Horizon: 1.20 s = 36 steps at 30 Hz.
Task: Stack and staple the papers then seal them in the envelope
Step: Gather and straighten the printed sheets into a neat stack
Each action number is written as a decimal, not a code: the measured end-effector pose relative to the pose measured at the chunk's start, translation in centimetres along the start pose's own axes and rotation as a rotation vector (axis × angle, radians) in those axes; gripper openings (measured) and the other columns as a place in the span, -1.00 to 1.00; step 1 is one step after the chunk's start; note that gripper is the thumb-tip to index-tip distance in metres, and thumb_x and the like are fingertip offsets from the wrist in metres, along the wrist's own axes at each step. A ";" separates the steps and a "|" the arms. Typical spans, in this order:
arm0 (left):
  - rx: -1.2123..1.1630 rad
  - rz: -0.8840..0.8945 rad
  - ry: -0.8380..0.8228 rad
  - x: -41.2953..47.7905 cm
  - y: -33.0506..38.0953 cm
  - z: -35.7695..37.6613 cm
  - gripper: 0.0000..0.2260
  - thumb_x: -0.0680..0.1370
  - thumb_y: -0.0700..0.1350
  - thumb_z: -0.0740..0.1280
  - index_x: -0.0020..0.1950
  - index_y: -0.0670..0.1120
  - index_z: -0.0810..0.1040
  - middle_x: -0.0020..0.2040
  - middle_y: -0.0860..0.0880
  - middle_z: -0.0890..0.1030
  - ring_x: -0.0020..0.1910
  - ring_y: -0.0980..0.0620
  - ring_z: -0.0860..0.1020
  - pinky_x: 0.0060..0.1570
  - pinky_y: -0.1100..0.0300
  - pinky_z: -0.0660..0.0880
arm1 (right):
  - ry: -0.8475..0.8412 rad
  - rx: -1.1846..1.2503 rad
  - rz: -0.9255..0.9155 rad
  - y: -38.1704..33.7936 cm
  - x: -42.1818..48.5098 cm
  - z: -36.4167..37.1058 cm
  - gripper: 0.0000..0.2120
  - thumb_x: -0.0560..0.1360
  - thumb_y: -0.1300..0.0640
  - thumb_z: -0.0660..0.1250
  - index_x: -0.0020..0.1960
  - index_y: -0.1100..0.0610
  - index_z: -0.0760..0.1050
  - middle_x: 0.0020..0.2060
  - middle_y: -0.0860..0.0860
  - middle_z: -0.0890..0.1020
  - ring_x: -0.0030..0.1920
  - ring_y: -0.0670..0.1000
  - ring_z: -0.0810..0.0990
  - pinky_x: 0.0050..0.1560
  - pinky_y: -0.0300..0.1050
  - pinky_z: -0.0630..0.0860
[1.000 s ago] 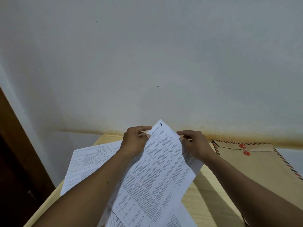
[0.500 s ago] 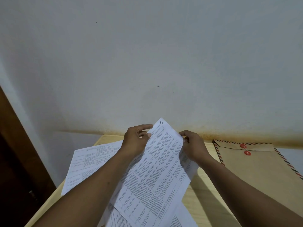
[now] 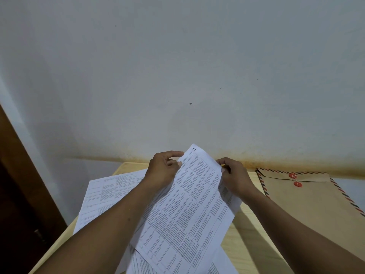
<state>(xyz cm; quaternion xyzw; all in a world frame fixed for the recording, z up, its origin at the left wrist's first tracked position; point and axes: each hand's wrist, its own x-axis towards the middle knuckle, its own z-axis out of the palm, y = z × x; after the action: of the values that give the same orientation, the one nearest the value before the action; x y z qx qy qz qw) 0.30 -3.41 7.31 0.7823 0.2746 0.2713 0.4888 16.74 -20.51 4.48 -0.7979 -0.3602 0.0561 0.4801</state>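
Left of the brown envelope (image 3: 308, 204), a white printed sheet (image 3: 189, 204), gridded with small text, is held tilted above loose papers (image 3: 106, 192). Left hand (image 3: 164, 171) pinches its upper left edge. Right hand (image 3: 235, 178) grips its right edge, fingers curled.

Light wooden surface (image 3: 246, 240), its far edge set against the wall (image 3: 177, 76). On the left part I see printed sheets (image 3: 110, 190) lying flat and overlapping askew, one corner reaching past the left edge. On the right lies a brown envelope (image 3: 308, 204) with a striped border, its flap folded down, with two red string buttons (image 3: 292, 176) at its far end. I see bare wood between the two.
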 end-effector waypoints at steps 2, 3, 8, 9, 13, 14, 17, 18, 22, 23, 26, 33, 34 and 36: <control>-0.018 -0.004 0.030 -0.1 0.0 0.2 -0.74 0.61 -0.20 0.43 0.20 0.13 0.69 -0.17 0.07 0.76 -0.12 0.06 0.74 0.06 0.00 0.66 | -0.001 -0.002 -0.003 -0.1 -0.1 0.0 -0.66 0.57 0.37 0.14 0.06 0.08 0.63 -0.16 0.00 0.72 -0.07 0.00 0.67 -0.12 -0.06 0.54; -0.032 -0.005 0.046 -0.1 0.0 0.3 -0.73 0.61 -0.20 0.42 0.18 0.15 0.69 -0.11 0.03 0.77 -0.07 0.03 0.74 0.12 -0.02 0.66 | -0.001 0.002 0.001 -0.2 -0.1 -0.1 -0.66 0.57 0.37 0.14 0.07 0.08 0.63 -0.15 0.00 0.72 -0.07 0.00 0.67 -0.11 -0.05 0.55; -0.118 0.012 0.088 0.0 0.0 0.5 -0.73 0.62 -0.23 0.40 0.15 0.13 0.70 -0.13 -0.05 0.75 -0.07 0.01 0.73 0.12 0.05 0.64 | 0.041 0.020 0.082 -0.8 0.2 -0.6 -0.72 0.58 0.29 0.19 0.05 0.00 0.60 -0.19 -0.02 0.68 -0.16 -0.11 0.62 -0.27 -0.20 0.44; -0.145 0.007 0.096 0.0 0.0 0.3 -0.74 0.62 -0.24 0.40 0.17 0.11 0.70 -0.13 -0.09 0.75 -0.07 0.00 0.73 0.12 0.04 0.65 | 0.058 0.034 0.103 -0.6 0.3 -0.7 -0.75 0.58 0.27 0.22 0.05 0.00 0.60 -0.20 -0.02 0.68 -0.16 -0.10 0.62 -0.27 -0.21 0.43; -0.244 -0.029 0.118 0.3 0.1 -0.4 -0.74 0.62 -0.25 0.41 0.19 0.08 0.70 -0.10 -0.10 0.78 -0.02 -0.07 0.75 0.16 -0.03 0.65 | 0.133 0.172 0.192 0.4 0.4 -1.3 -0.83 0.54 0.25 0.31 0.03 0.06 0.62 -0.15 0.04 0.65 -0.10 0.04 0.60 -0.21 -0.17 0.44; -0.261 -0.033 0.117 0.3 0.1 -0.5 -0.74 0.62 -0.26 0.41 0.20 0.06 0.70 -0.10 -0.09 0.78 -0.01 -0.08 0.75 0.16 -0.04 0.65 | 0.140 0.246 0.234 0.7 0.4 -1.3 -0.83 0.54 0.26 0.31 0.02 0.06 0.62 -0.12 0.07 0.64 -0.08 0.08 0.60 -0.17 -0.14 0.46; -0.254 -0.029 0.102 0.3 -0.2 -0.5 -0.74 0.62 -0.26 0.41 0.23 0.03 0.69 -0.20 -0.02 0.77 -0.12 0.00 0.75 0.08 0.02 0.65 | 0.117 0.466 0.367 1.0 0.4 -1.0 -0.74 0.56 0.35 0.24 0.03 0.05 0.61 0.01 0.19 0.64 -0.06 0.18 0.61 -0.09 0.00 0.49; -0.243 -0.024 0.092 0.2 -0.2 -0.5 -0.74 0.62 -0.26 0.41 0.25 0.01 0.68 -0.26 0.04 0.75 -0.21 0.07 0.73 -0.01 0.10 0.65 | 0.118 0.494 0.376 1.0 0.4 -0.8 -0.70 0.54 0.38 0.21 0.03 0.06 0.60 0.04 0.22 0.64 -0.08 0.19 0.61 -0.10 0.02 0.49; -0.187 0.002 0.052 0.1 -0.1 -0.5 -0.74 0.62 -0.26 0.41 0.24 0.02 0.65 -0.46 0.16 0.61 -0.44 0.24 0.60 -0.31 0.34 0.52 | 0.133 0.472 0.335 0.5 0.4 -0.3 -0.62 0.52 0.44 0.12 -0.01 0.06 0.59 0.05 0.21 0.62 -0.13 0.18 0.61 -0.15 -0.03 0.50; -0.171 0.005 0.052 0.2 -0.1 -0.6 -0.73 0.61 -0.26 0.42 0.24 0.04 0.65 -0.41 0.14 0.63 -0.38 0.20 0.63 -0.29 0.32 0.52 | 0.133 0.454 0.322 0.4 0.4 -0.2 -0.60 0.52 0.44 0.10 -0.03 0.05 0.60 0.05 0.20 0.62 -0.12 0.16 0.59 -0.17 -0.07 0.48; -0.131 0.014 0.079 0.4 0.0 -1.0 -0.71 0.61 -0.26 0.42 0.22 0.10 0.65 -0.23 0.01 0.68 -0.15 0.00 0.69 -0.14 0.19 0.55 | 0.118 0.389 0.297 0.4 0.6 0.0 -0.59 0.55 0.43 0.09 -0.04 0.04 0.61 0.08 0.16 0.60 0.03 0.12 0.56 -0.16 -0.11 0.43; -0.143 0.002 0.126 0.6 -0.2 -1.3 -0.71 0.62 -0.27 0.40 0.25 0.06 0.66 -0.22 0.03 0.68 -0.34 0.22 0.63 -0.23 0.29 0.52 | 0.133 0.402 0.316 0.6 0.5 0.1 -0.72 0.58 0.39 0.20 0.10 0.09 0.57 0.15 0.12 0.59 0.15 0.15 0.57 0.04 -0.02 0.49; -0.145 0.000 0.132 0.6 -0.3 -1.2 -0.71 0.63 -0.27 0.40 0.24 0.07 0.66 -0.28 0.08 0.66 -0.42 0.25 0.58 -0.26 0.31 0.49 | 0.134 0.417 0.316 0.5 0.5 0.1 -0.72 0.57 0.40 0.19 0.02 0.10 0.58 0.10 0.11 0.62 0.09 0.14 0.59 0.00 -0.02 0.50; -0.157 -0.007 0.135 0.5 -0.4 -1.1 -0.71 0.63 -0.27 0.39 0.23 0.07 0.66 -0.38 0.15 0.62 -0.48 0.27 0.55 -0.24 0.29 0.48 | 0.139 0.437 0.310 0.1 0.3 -0.1 -0.69 0.56 0.42 0.18 -0.07 0.08 0.59 0.04 0.10 0.65 -0.03 0.12 0.61 -0.09 -0.04 0.52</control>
<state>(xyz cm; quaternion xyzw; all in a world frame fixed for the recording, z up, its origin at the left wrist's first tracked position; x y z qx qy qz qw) -0.12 -2.26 7.46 0.7205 0.2877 0.3424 0.5300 17.06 -20.44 4.52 -0.7229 -0.1791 0.1504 0.6502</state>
